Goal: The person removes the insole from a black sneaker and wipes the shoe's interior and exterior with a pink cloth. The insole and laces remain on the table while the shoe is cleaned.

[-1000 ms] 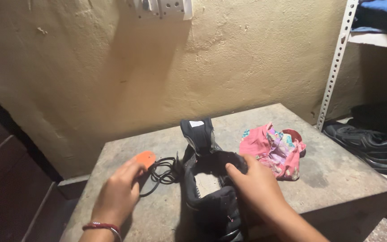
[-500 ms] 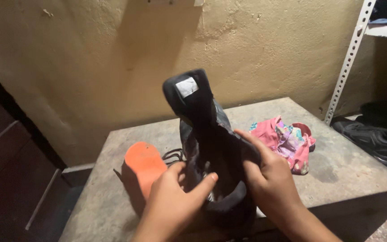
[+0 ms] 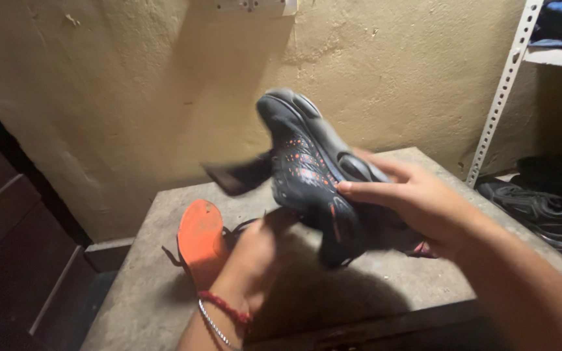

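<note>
- The right hand (image 3: 417,205) is in the middle right of the frame; its fingers are curled around the dark shoe (image 3: 313,169) and grip its side.
- The left hand (image 3: 258,257) is in the lower middle; its fingers are closed on the orange insole (image 3: 201,240).
- The shoe is up in the air in the middle, sole up and tilted; it is blurry.
- Below lies the grey table (image 3: 144,299); a yellow wall (image 3: 131,84) fills the top; a metal shelf (image 3: 505,84) with a black shoe (image 3: 541,208) is at the right.

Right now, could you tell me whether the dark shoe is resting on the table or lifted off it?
Lifted off. The dark shoe is tilted in the air above the table, sole showing, with the right hand gripping it.
</note>
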